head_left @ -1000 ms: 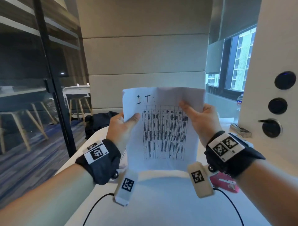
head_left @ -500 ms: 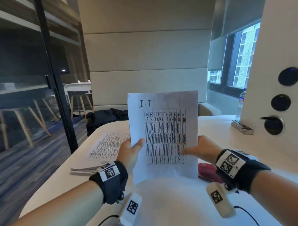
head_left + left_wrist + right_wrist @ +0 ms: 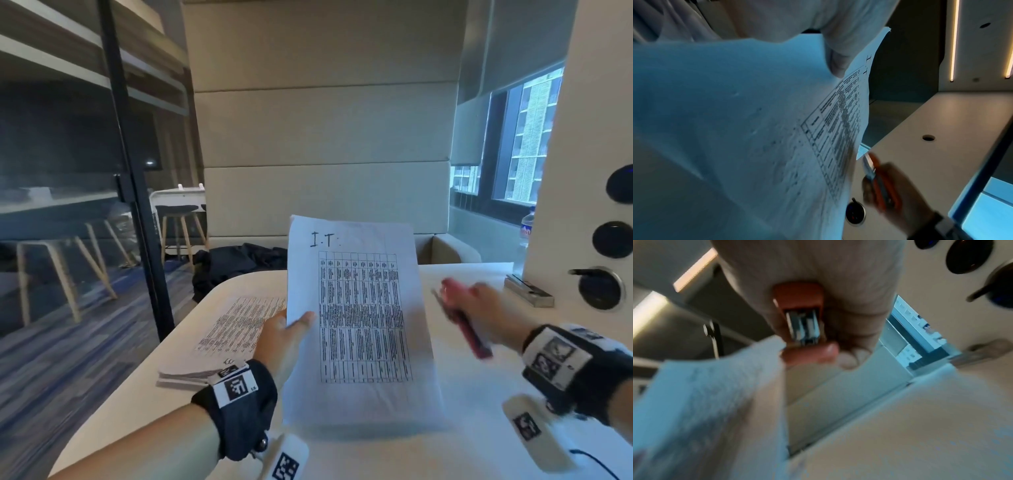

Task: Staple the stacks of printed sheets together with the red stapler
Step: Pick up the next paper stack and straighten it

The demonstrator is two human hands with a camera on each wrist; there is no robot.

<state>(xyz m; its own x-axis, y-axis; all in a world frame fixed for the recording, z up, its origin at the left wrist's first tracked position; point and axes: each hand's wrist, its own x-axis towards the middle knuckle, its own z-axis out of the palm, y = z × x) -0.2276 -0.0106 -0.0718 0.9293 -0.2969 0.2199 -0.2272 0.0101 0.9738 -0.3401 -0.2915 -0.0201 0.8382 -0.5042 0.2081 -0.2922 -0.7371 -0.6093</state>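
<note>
Head view: the left hand [image 3: 286,337] holds a white stack of printed sheets [image 3: 359,318] nearly upright above the pale surface [image 3: 479,394], thumb on the front face at the left edge, the other fingers hidden behind the paper. The top sheet carries a handwritten "I.T" over a printed table whose text is too fine to read. The stack's lower edge is soft with blur, so I cannot tell whether it touches the surface. To its right, apart from the paper, the right hand [image 3: 489,317] is wrapped round the red plastic stapler [image 3: 462,322], which is smeared by motion; its outline is uncertain.

Left wrist view: the sheets [image 3: 760,129] fill most of the picture, and the thumb tip presses on them near the top. Beyond the paper's edge the stapler [image 3: 877,180] shows its metal underside in the dim right hand [image 3: 900,194].

Right wrist view: the stapler's end [image 3: 801,316] faces the camera, metal channel visible, with fingers curled beneath it; a blurred corner of the paper [image 3: 715,386] lies just beside it.

On the surface behind the left hand lies a second pile of printed sheets [image 3: 239,329], its near corner covered by the black wrist strap [image 3: 246,407]. A metal box [image 3: 529,291] sits at the far right.
</note>
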